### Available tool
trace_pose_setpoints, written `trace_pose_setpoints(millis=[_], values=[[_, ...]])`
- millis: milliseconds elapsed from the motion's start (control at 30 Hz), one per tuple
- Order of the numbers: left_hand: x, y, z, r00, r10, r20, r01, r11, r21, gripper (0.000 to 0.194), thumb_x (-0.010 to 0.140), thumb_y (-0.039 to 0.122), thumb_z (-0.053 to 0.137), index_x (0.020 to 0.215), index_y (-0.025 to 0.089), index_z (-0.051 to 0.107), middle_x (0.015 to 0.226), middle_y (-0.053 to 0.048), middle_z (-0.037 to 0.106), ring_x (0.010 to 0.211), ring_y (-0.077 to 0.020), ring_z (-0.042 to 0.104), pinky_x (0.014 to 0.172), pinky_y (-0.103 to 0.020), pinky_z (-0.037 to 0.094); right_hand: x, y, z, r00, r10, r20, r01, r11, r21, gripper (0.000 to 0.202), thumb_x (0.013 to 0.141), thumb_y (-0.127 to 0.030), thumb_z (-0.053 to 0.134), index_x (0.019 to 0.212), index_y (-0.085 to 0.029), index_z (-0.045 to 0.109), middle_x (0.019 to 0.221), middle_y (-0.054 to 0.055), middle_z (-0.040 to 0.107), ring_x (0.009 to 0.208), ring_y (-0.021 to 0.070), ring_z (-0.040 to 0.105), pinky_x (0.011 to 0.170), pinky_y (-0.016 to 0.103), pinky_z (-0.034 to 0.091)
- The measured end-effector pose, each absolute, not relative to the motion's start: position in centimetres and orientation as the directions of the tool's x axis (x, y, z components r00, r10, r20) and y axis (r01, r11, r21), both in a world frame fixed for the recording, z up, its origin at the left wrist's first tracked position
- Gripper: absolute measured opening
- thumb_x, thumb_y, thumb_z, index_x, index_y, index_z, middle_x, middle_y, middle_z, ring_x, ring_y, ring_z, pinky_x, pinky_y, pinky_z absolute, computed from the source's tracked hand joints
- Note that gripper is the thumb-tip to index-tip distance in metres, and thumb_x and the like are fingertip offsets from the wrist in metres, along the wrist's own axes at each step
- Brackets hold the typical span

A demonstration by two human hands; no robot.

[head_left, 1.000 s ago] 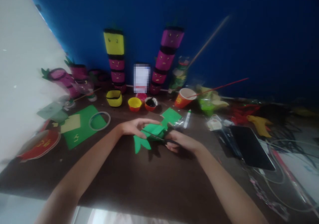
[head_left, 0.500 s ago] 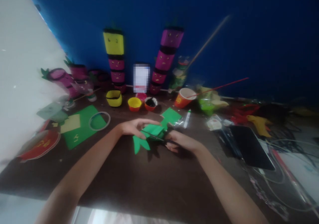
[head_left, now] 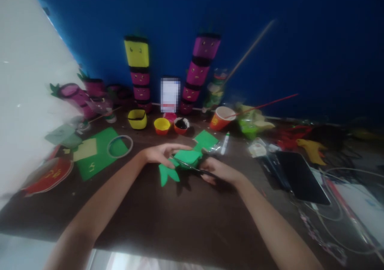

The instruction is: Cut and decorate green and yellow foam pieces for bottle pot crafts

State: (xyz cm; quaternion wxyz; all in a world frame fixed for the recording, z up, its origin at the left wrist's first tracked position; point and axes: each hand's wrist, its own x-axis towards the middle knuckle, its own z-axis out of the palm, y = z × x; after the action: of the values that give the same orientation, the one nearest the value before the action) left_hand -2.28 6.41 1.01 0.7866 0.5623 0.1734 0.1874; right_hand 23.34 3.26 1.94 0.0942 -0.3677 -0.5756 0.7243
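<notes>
Near the middle of the table, my left hand (head_left: 160,155) grips a green cut sheet (head_left: 187,157) between thumb and fingers. Leaf-like points of the green material hang below that hand. My right hand (head_left: 215,170) is closed on dark-handled scissors (head_left: 192,167), whose blades point left and lie across the near side of the green sheet. Some fingers of my right hand are hidden behind the handles. Just beyond the hands lies another green piece (head_left: 206,139).
A large green sheet (head_left: 100,164) and tape roll (head_left: 131,146) lie left. Small cups (head_left: 162,126), a paper cup (head_left: 221,119) and a marker (head_left: 225,143) stand or lie behind. A tablet (head_left: 303,178), cables and a yellow glue gun (head_left: 312,150) lie right.
The green sheet in my left hand has shifted and turned slightly, and its leaf-like points sit a little farther left. Both hands stay in nearly the same place.
</notes>
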Motion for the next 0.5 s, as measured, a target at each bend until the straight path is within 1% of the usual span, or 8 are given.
trace_pose_setpoints(millis=[133, 233, 300, 400, 500], values=[[-2.6, 6.3, 1.2, 0.853, 0.517, -0.069, -0.128, 0.336, 0.933, 0.082, 0.056, 0.01, 0.075, 0.13, 0.023, 0.043, 0.13, -0.012, 0.05, 0.115, -0.0241, 0.051, 0.083, -0.027, 0.047, 24.2, 3.4, 1.8, -0.754, 0.502, -0.424, 0.298, -0.314, -0.901, 0.019, 0.06, -0.027, 0.067, 0.06, -0.014, 0.052, 0.047, -0.006, 0.05, 0.037, 0.0035, 0.042, 0.036, 0.015, 0.032], [-3.5, 5.9, 2.1, 0.829, 0.558, -0.041, -0.185, 0.342, 0.921, 0.083, 0.054, 0.013, 0.076, 0.13, 0.021, 0.044, 0.129, -0.012, 0.051, 0.117, -0.0263, 0.049, 0.09, -0.031, 0.045, 25.0, 3.2, 1.4, -0.77, 0.474, -0.427, 0.278, -0.353, -0.893, 0.026, 0.057, -0.032, 0.07, 0.064, -0.015, 0.053, 0.05, -0.006, 0.052, 0.037, 0.0037, 0.043, 0.035, 0.015, 0.029], [-5.0, 5.6, 3.1, 0.794, 0.608, -0.025, -0.204, 0.305, 0.93, 0.083, 0.051, 0.016, 0.077, 0.128, 0.02, 0.047, 0.128, -0.012, 0.052, 0.118, -0.0279, 0.048, 0.094, -0.033, 0.042, 25.3, 2.9, 1.1, -0.767, 0.503, -0.399, 0.222, -0.375, -0.9, 0.034, 0.057, -0.043, 0.07, 0.067, -0.015, 0.052, 0.051, -0.005, 0.052, 0.036, 0.0036, 0.042, 0.034, 0.015, 0.027], [-8.5, 4.7, 5.1, 0.712, 0.702, -0.015, -0.184, 0.207, 0.961, 0.082, 0.048, 0.02, 0.079, 0.125, 0.019, 0.051, 0.126, -0.012, 0.053, 0.118, -0.0296, 0.048, 0.097, -0.036, 0.04, 25.6, 2.2, 0.9, -0.8, 0.532, -0.279, 0.087, -0.357, -0.93, 0.052, 0.053, -0.061, 0.069, 0.07, -0.015, 0.051, 0.05, -0.005, 0.05, 0.035, 0.0035, 0.039, 0.033, 0.016, 0.023], [-13.0, 3.4, 7.2, 0.572, 0.82, -0.024, -0.097, 0.096, 0.991, 0.079, 0.052, 0.02, 0.078, 0.126, 0.023, 0.05, 0.126, -0.008, 0.054, 0.116, -0.0281, 0.05, 0.097, -0.039, 0.04, 25.3, 1.9, 0.8, -0.785, 0.581, -0.217, 0.014, -0.333, -0.943, 0.059, 0.053, -0.067, 0.067, 0.074, -0.014, 0.052, 0.052, -0.005, 0.051, 0.034, 0.0022, 0.035, 0.033, 0.017, 0.02]])
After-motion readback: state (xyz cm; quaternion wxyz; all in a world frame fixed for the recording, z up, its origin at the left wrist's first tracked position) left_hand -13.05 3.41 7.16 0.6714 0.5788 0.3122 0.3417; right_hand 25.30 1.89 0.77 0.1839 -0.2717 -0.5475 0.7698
